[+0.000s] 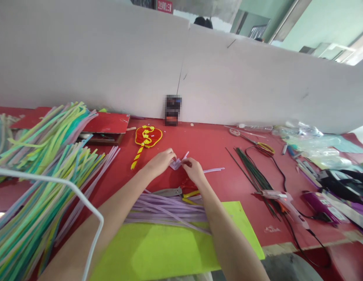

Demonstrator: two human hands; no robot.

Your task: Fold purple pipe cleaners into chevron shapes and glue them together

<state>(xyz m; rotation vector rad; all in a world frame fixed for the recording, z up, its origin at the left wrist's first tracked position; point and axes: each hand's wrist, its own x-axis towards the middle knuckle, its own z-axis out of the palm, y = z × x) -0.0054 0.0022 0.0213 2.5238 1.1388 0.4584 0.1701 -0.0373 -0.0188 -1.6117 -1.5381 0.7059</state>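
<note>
My left hand (161, 160) and my right hand (193, 169) meet over the middle of the red table. Between them is a small zigzag-bent piece of purple chenille stem (176, 164), pinched from both sides by my fingertips. One short end of it sticks up near my right hand. Below my wrists lies a bundle of straight purple chenille stems (166, 210). Just above the bundle rests a metal cutting tool (168, 192) with red and yellow handles, partly hidden by my right forearm. A couple of loose purple stems (214, 170) lie right of my right hand.
A red and yellow fan-shaped craft piece (148, 136) lies behind my left hand. Many coloured chenille stems (38, 195) cover the left side. On the right are scissors (265, 148), dark green stems (254, 168) and a pink glue gun (287, 201) with its cord. A yellow-green sheet (158, 249) lies in front.
</note>
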